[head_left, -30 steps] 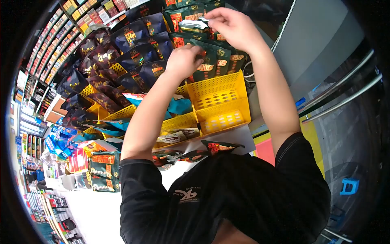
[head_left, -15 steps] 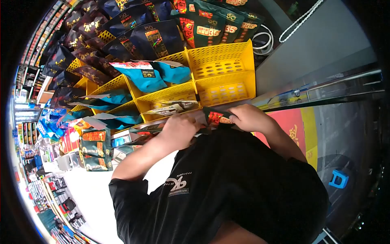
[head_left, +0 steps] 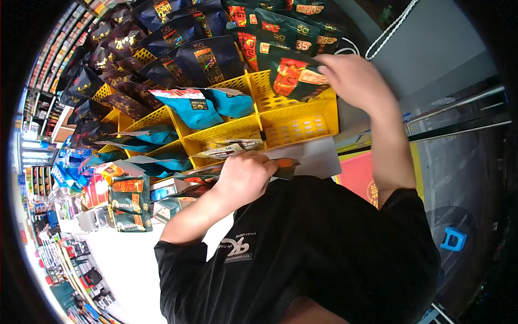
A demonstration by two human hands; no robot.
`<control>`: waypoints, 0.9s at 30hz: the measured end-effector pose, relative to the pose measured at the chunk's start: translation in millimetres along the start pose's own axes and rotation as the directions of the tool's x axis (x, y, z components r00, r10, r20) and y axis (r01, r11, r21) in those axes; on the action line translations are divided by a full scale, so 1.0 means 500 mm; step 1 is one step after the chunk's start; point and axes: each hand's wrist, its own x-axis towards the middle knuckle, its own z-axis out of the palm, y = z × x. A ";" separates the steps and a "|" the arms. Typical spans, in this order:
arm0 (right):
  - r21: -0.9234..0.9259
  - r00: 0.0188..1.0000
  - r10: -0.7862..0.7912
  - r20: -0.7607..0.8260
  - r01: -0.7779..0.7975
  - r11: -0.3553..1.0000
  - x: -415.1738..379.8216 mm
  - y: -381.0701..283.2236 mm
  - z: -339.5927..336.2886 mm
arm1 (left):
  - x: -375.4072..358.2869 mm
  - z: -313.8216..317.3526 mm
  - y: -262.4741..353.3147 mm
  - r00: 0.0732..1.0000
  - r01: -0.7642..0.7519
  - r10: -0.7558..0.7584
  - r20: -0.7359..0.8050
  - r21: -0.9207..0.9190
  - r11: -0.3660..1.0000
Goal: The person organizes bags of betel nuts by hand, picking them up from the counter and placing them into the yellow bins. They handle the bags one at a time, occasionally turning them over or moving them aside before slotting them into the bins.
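My right hand [head_left: 350, 78] is closed on the edge of a dark green snack pouch [head_left: 294, 75] with a shiny red label. That pouch hangs over a bare back compartment of the yellow perforated bin [head_left: 302, 121], in front of standing green pouches [head_left: 280, 27]. Lower down, in front of the bin, my left hand [head_left: 245, 178] is curled shut on another dark green pouch [head_left: 286, 168], partly hidden by the fingers and shirt. Just beyond the left hand, a pale packet [head_left: 229, 148] lies in a front compartment.
Teal pouches [head_left: 189, 108] and dark blue pouches [head_left: 208, 56] fill neighbouring compartments. Two green pouches [head_left: 129, 202] stand at the left. A white cord [head_left: 391, 29] hangs by a grey panel on the right. A blue stool [head_left: 453, 238] is on the floor.
My right hand has moved up and away from my body, carrying a green pouch from beside my left hand to above the back compartment. My left hand stays nearly in place.
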 end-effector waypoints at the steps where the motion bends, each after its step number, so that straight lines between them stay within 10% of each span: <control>1: -0.004 1.000 0.013 0.018 -0.013 1.000 0.019 0.016 0.047 | 0.005 -0.012 0.006 0.998 -0.024 0.022 -0.061 -0.035 0.999; 5: 0.186 0.973 -0.121 0.199 0.083 0.979 0.071 0.059 0.209 | 0.041 -0.084 0.027 0.982 -0.084 0.074 -0.171 -0.055 0.995; 9: 0.513 0.953 0.017 0.301 -0.177 0.840 0.088 0.030 0.183 | 0.111 -0.163 0.031 0.928 -0.236 0.220 -0.300 -0.020 0.971; 12: 0.708 0.998 -0.007 -0.058 0.046 0.705 0.065 0.063 0.124 | 0.188 -0.207 0.012 0.928 -0.188 0.211 -0.308 0.101 0.977; 15: 0.988 0.999 -0.034 0.002 0.004 0.152 -0.009 0.041 -0.006 | 0.267 -0.228 -0.015 0.929 -0.170 0.185 -0.320 0.074 0.983; 21: 0.580 0.972 0.051 -0.231 0.095 0.809 -0.096 -0.021 -0.096 | 0.359 -0.265 0.008 0.887 -0.293 0.276 -0.371 0.012 0.956; 24: 0.464 0.904 0.247 -0.348 -0.063 0.884 -0.112 -0.028 -0.107 | 0.346 -0.307 0.049 0.910 -0.308 0.198 -0.365 -0.271 0.912; 27: 0.630 0.783 0.433 -0.446 -0.069 0.773 -0.144 -0.041 -0.119 | 0.367 -0.284 -0.008 0.896 -0.314 -0.081 -0.437 -0.751 0.581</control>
